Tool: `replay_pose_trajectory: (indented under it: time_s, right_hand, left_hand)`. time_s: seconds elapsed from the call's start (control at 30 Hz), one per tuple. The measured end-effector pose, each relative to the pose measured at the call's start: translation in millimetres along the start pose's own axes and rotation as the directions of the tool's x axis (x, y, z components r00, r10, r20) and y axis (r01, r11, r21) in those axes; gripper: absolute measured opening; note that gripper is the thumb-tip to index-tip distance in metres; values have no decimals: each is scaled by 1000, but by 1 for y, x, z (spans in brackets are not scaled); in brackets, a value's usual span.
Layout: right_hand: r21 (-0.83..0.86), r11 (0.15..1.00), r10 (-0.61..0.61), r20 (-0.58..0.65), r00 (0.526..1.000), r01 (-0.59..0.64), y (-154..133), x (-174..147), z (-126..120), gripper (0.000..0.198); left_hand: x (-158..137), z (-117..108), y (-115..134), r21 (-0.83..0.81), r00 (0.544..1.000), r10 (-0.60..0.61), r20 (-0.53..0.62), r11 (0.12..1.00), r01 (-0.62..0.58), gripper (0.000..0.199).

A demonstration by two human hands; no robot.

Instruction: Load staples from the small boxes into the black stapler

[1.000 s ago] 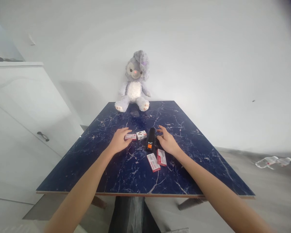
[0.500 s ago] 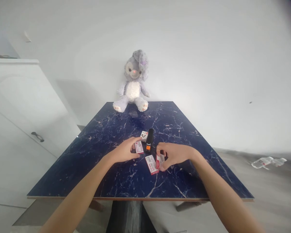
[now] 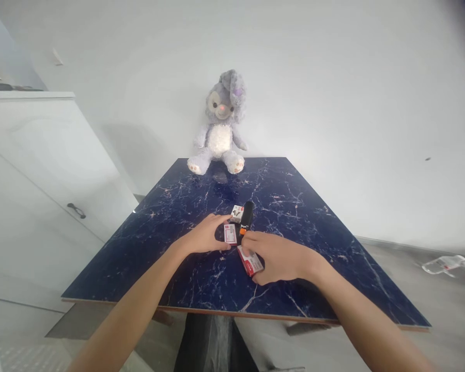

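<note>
My left hand (image 3: 206, 235) curves around a small white box with a red border (image 3: 230, 234), its thumb by the lower edge and its forefinger above, close to a second small white box (image 3: 237, 213). On the right, my right hand (image 3: 281, 256) is closed on a red-and-white box (image 3: 251, 262), low over the table. That box covers most of the flat box beneath it, and I cannot tell whether they touch. Between the hands lies a black stapler-like object (image 3: 247, 214) with an orange part (image 3: 243, 231), partly hidden by my right fingers.
A grey plush rabbit (image 3: 220, 140) sits at the far edge of the dark blue marbled table (image 3: 147, 258), against the wall. To the left stands a white cabinet (image 3: 42, 170). Clear plastic bottles (image 3: 444, 264) lie on the floor at right.
My right hand has moved left with the red-and-white box, bringing it over the flat box. My left hand stays around its small box. The whole view has shifted slightly.
</note>
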State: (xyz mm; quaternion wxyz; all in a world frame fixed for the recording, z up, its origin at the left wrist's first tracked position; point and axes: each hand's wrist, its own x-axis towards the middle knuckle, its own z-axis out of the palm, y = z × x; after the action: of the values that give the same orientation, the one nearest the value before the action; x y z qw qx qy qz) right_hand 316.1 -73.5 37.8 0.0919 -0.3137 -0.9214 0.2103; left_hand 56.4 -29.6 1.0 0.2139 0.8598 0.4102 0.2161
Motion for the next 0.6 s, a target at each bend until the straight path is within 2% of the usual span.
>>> replay_pose_trajectory:
  time_s: [0.13, 0.27, 0.33, 0.43, 0.53, 0.6]
  right_hand:
    - [-59, 998, 27, -22, 999, -28, 1, 2, 9, 33]
    - [-67, 997, 29, -28, 999, -31, 1, 4, 6, 32]
    - [-21, 999, 30, -109, 994, -32, 0, 6, 3, 37]
    - [79, 997, 23, -334, 942, 4, 0, 12, 3, 65]
    - [116, 990, -12, -494, 869, 80, 5, 19, 11, 80]
    - [125, 988, -8, -560, 828, 94, 11, 24, 19, 78]
  left_hand:
    - [1, 0, -1, 7, 1000, -18, 9, 1000, 18, 86]
    - [2, 0, -3, -3, 999, -16, 29, 1000, 16, 86]
    - [1, -1, -3, -29, 999, -10, 42, 1000, 11, 88]
    - [-1, -3, -1, -95, 999, 23, 32, 995, -19, 88]
    - [-2, -6, 5, -330, 999, 33, -34, 943, -42, 64]
    - [-1, -5, 10, -561, 1000, 6, -5, 828, -8, 47]
